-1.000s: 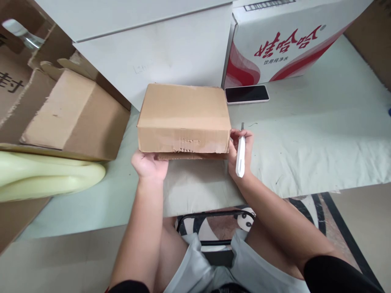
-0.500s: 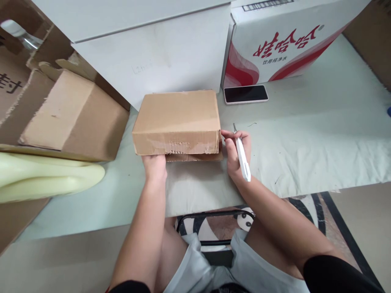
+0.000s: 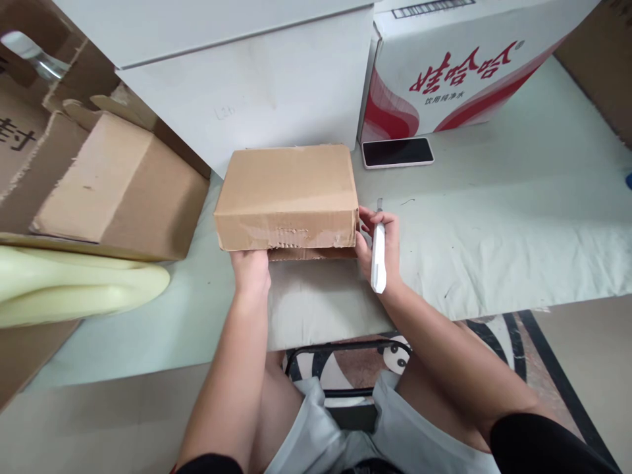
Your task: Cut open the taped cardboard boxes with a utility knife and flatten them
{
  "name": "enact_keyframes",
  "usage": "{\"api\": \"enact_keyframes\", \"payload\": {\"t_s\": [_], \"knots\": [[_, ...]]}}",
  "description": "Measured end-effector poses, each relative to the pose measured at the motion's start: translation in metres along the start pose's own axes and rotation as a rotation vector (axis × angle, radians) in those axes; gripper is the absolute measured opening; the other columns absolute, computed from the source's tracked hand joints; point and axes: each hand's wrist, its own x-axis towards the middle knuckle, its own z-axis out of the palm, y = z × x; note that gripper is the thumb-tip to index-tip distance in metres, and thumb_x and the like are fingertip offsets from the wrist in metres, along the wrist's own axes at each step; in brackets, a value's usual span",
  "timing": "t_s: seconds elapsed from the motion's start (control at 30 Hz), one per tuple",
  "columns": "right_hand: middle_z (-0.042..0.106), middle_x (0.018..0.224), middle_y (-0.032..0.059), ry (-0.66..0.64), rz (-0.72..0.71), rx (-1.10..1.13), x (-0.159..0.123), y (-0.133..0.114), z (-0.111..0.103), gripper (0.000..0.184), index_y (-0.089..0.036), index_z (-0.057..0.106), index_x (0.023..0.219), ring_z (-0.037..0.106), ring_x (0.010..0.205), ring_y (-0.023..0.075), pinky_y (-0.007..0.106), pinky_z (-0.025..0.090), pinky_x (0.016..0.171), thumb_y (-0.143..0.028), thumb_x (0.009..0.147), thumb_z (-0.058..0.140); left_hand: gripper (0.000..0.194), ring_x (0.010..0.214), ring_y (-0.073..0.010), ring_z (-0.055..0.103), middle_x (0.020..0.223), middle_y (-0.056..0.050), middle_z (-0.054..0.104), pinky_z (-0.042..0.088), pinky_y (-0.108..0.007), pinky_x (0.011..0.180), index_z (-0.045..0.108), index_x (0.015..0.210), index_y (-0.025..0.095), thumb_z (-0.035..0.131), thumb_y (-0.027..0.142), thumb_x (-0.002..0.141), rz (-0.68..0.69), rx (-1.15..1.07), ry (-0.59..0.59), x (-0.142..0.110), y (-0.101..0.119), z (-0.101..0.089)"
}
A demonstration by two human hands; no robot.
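- A brown box (image 3: 286, 197) sits at mid-counter, in front of a white box (image 3: 276, 92), with a flap (image 3: 316, 254) jutting below its near side; whether its underside touches the surface cannot be told.
- The left hand (image 3: 251, 266) reaches under the box's near left side, its fingers hidden, so spread or closed cannot be told.
- The right hand (image 3: 380, 243), at the box's right end, has its fingers curled around a white cutter (image 3: 378, 263), blade pointing away from the person.
- Pale green cloth (image 3: 484, 217), creased toward the near edge, covers the counter (image 3: 543, 276).
- A phone (image 3: 397, 152), its screen dark, lies before a red-and-white water carton (image 3: 444, 92).
- At left, an open carton (image 3: 123, 191) stands near a bottle (image 3: 42, 58) with a white cap; a pale yellow object (image 3: 83, 289) lies closer in.
- Below, 2 legs in grey shorts (image 3: 316, 434), a black frame (image 3: 340, 345), a patterned rug (image 3: 516, 342) and pale floor (image 3: 582, 368).
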Motion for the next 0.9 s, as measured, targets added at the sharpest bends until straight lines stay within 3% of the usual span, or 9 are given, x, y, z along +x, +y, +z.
{"api": "enact_keyframes", "payload": {"t_s": [0.27, 0.4, 0.63, 0.9], "knots": [[0.07, 0.132, 0.0076, 0.001, 0.044, 0.009, -0.0009, -0.0031, 0.0006, 0.031, -0.031, 0.039, 0.109, 0.067, 0.128, 0.0242, 0.057, 0.047, 0.115, -0.022, 0.09, 0.063, 0.063, 0.145, -0.0297, 0.06, 0.147, -0.011, 0.07, 0.054, -0.042, 0.119, 0.07, 0.123, 0.022, 0.084, 0.034, 0.062, 0.006, 0.029, 0.027, 0.0019, 0.0024, -0.0015], [0.071, 0.132, 0.008, 0.001, 0.053, -0.011, -0.0012, -0.0036, -0.0001, 0.03, -0.031, 0.04, 0.109, 0.068, 0.126, 0.0245, 0.058, 0.047, 0.114, -0.024, 0.09, 0.063, 0.061, 0.145, -0.0309, 0.06, 0.147, -0.012, 0.07, 0.054, -0.046, 0.12, 0.07, 0.119, 0.022, 0.084, 0.029, 0.06, -0.041, 0.02, 0.062, 0.0034, 0.003, -0.0016], [0.071, 0.129, 0.0069, 0.006, 0.055, -0.017, -0.0003, -0.0055, -0.0007, 0.03, -0.03, 0.04, 0.108, 0.067, 0.124, 0.023, 0.054, 0.049, 0.11, -0.024, 0.089, 0.063, 0.062, 0.146, -0.0307, 0.059, 0.148, -0.012, 0.069, 0.054, -0.045, 0.119, 0.07, 0.122, 0.022, 0.086, 0.032, 0.063, -0.054, 0.005, 0.053, 0.005, 0.0024, -0.0027], [0.067, 0.129, 0.0062, 0.007, 0.105, 0.018, -0.001, -0.0008, -0.0002, 0.028, -0.03, 0.042, 0.109, 0.066, 0.106, 0.0197, 0.047, 0.056, 0.097, -0.026, 0.092, 0.063, 0.067, 0.146, -0.0302, 0.059, 0.15, -0.014, 0.068, 0.053, -0.046, 0.121, 0.067, 0.127, 0.021, 0.086, 0.031, 0.063, -0.084, -0.006, 0.096, 0.0036, 0.0041, 0.0002]]}}
